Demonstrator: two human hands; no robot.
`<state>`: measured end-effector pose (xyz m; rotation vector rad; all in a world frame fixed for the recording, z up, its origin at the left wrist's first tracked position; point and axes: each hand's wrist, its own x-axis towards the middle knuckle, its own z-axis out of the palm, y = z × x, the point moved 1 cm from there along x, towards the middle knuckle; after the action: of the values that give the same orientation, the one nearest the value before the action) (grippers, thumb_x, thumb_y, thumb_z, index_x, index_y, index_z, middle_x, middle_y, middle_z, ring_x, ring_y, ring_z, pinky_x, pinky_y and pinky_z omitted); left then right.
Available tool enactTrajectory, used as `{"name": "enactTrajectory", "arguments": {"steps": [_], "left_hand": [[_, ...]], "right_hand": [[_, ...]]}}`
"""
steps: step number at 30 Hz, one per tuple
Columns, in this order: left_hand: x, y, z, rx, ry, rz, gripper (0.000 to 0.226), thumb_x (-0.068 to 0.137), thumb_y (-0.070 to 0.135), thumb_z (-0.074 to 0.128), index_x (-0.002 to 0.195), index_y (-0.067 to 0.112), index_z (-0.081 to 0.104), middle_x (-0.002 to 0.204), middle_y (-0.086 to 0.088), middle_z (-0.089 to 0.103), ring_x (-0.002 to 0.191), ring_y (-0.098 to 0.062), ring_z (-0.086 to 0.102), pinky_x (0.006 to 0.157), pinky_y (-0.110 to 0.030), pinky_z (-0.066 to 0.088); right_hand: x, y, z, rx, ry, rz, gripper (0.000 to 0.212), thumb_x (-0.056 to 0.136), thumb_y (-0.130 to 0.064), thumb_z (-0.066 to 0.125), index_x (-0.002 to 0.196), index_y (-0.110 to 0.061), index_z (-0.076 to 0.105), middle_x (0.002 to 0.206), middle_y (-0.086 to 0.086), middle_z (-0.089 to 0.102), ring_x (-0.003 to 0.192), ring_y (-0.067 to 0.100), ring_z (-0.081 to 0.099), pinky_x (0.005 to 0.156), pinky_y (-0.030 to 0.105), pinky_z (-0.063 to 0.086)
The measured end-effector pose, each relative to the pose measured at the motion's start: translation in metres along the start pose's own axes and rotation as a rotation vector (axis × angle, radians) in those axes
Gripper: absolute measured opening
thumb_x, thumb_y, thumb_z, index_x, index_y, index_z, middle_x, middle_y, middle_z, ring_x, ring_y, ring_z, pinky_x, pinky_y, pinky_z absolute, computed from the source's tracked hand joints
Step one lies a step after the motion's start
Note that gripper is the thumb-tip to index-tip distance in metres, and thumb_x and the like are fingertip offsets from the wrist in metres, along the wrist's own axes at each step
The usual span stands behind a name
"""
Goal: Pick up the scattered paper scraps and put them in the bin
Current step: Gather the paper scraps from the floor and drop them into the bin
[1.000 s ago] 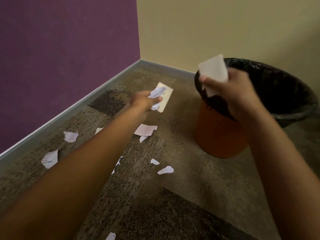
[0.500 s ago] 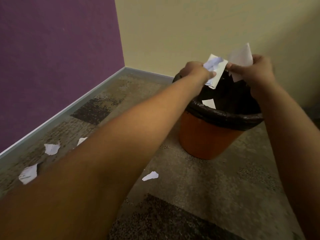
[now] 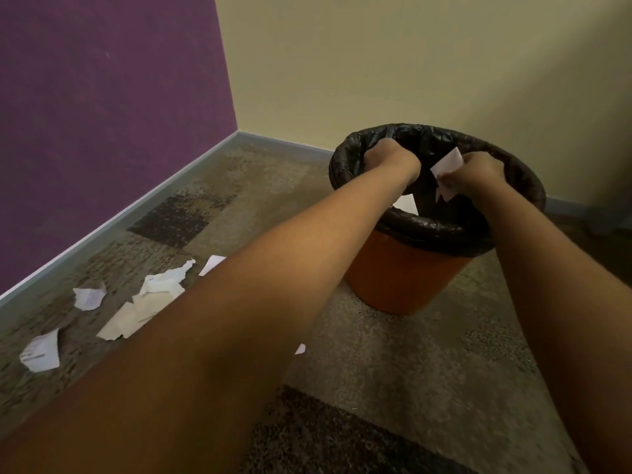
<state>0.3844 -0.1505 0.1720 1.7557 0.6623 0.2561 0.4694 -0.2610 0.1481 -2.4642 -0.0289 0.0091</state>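
1. both my hands are over the mouth of the bin (image 3: 403,271), because that is where the paper has to drop. anything let go here should fall inside the black liner (image 3: 444,230) and not onto the carpet (image 3: 393,371).
2. my right hand (image 3: 478,172) pinches a white scrap (image 3: 448,162) between thumb and fingers (image 3: 453,179). the scrap stands up within the circle of the rim.
3. my left hand (image 3: 390,158) dips below the rim, knuckles up. its fingers are hidden, so i cannot tell whether they hold paper or nothing.
4. one scrap (image 3: 407,202) lies inside the bin, just under my left wrist.
5. more scraps (image 3: 89,298) lie on the carpet to the left, well apart from both hands, so i judge the job far from done.
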Motion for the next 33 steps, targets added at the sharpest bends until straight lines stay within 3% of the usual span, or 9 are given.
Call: {"name": "enactTrajectory", "arguments": {"steps": [4, 8, 12, 15, 20, 23, 25, 29, 33], "left_hand": [[-0.001, -0.005, -0.014, -0.041, 0.061, 0.101, 0.025, 0.09, 0.002, 0.058, 0.11, 0.011, 0.07, 0.123, -0.011, 0.063, 0.109, -0.025, 0.063, 0.095, -0.034, 0.054], [-0.01, -0.021, -0.036, 0.014, 0.186, 0.283, 0.025, 0.09, 0.002, 0.056, 0.1, 0.017, 0.073, 0.113, -0.001, 0.069, 0.106, -0.016, 0.064, 0.094, -0.028, 0.053], [-0.008, -0.053, -0.065, 0.034, 0.278, 0.307, 0.022, 0.091, 0.004, 0.056, 0.101, 0.017, 0.07, 0.112, 0.002, 0.068, 0.097, -0.01, 0.063, 0.079, -0.014, 0.048], [0.001, -0.089, -0.094, 0.073, 0.337, 0.242, 0.019, 0.091, 0.005, 0.057, 0.101, 0.016, 0.07, 0.11, 0.0, 0.07, 0.087, -0.007, 0.058, 0.077, -0.015, 0.045], [0.008, -0.164, -0.152, 0.149, 0.432, 0.055, 0.022, 0.09, 0.0, 0.055, 0.102, 0.01, 0.07, 0.109, -0.006, 0.071, 0.084, -0.009, 0.056, 0.075, -0.015, 0.039], [0.003, -0.21, -0.184, 0.205, 0.479, -0.065, 0.024, 0.09, -0.001, 0.052, 0.105, 0.007, 0.07, 0.11, -0.01, 0.07, 0.095, -0.021, 0.063, 0.08, -0.019, 0.04], [0.0, -0.241, -0.203, 0.223, 0.513, -0.152, 0.025, 0.091, 0.001, 0.05, 0.105, 0.006, 0.07, 0.113, -0.012, 0.069, 0.106, -0.028, 0.063, 0.09, -0.026, 0.045], [-0.007, -0.291, -0.234, 0.269, 0.556, -0.271, 0.022, 0.09, 0.002, 0.053, 0.105, 0.004, 0.07, 0.116, -0.016, 0.068, 0.111, -0.033, 0.061, 0.099, -0.034, 0.047], [-0.012, -0.326, -0.259, 0.286, 0.564, -0.418, 0.024, 0.084, 0.004, 0.063, 0.108, 0.007, 0.066, 0.117, -0.019, 0.066, 0.108, -0.037, 0.062, 0.099, -0.043, 0.05]], "right_hand": [[0.004, 0.006, 0.006, -0.001, 0.003, -0.043, 0.028, 0.087, -0.019, 0.066, 0.115, -0.014, 0.064, 0.122, 0.015, 0.063, 0.112, 0.031, 0.061, 0.097, 0.044, 0.051], [-0.006, 0.001, 0.007, 0.037, 0.155, -0.111, 0.023, 0.091, -0.01, 0.055, 0.107, -0.021, 0.069, 0.117, 0.011, 0.066, 0.102, 0.03, 0.065, 0.093, 0.042, 0.053], [-0.059, -0.036, 0.018, 0.163, 0.33, -0.401, 0.018, 0.093, -0.018, 0.055, 0.106, -0.016, 0.067, 0.108, 0.005, 0.068, 0.101, 0.021, 0.063, 0.09, 0.03, 0.049], [-0.107, -0.056, 0.045, 0.254, 0.343, -0.675, 0.014, 0.092, -0.018, 0.056, 0.101, -0.013, 0.065, 0.101, 0.005, 0.066, 0.091, 0.015, 0.06, 0.08, 0.028, 0.049], [-0.161, -0.036, 0.146, 0.091, -0.045, -0.825, 0.012, 0.092, -0.014, 0.056, 0.101, -0.012, 0.063, 0.098, 0.004, 0.063, 0.085, 0.015, 0.058, 0.073, 0.024, 0.044], [-0.179, 0.002, 0.213, -0.187, -0.484, -0.727, 0.03, 0.092, -0.017, 0.056, 0.122, -0.014, 0.057, 0.118, 0.007, 0.059, 0.102, 0.023, 0.059, 0.083, 0.032, 0.05], [-0.186, 0.027, 0.244, -0.376, -0.668, -0.719, 0.042, 0.09, -0.025, 0.061, 0.13, -0.012, 0.053, 0.13, 0.01, 0.051, 0.114, 0.029, 0.055, 0.088, 0.034, 0.049], [-0.187, 0.053, 0.262, -0.41, -0.809, -0.636, 0.054, 0.084, -0.029, 0.068, 0.133, -0.014, 0.052, 0.137, 0.01, 0.043, 0.125, 0.029, 0.044, 0.097, 0.032, 0.043], [-0.183, 0.053, 0.267, -0.311, -0.863, -0.619, 0.035, 0.084, -0.028, 0.069, 0.115, -0.014, 0.062, 0.116, 0.008, 0.055, 0.104, 0.023, 0.054, 0.082, 0.025, 0.042]]}}
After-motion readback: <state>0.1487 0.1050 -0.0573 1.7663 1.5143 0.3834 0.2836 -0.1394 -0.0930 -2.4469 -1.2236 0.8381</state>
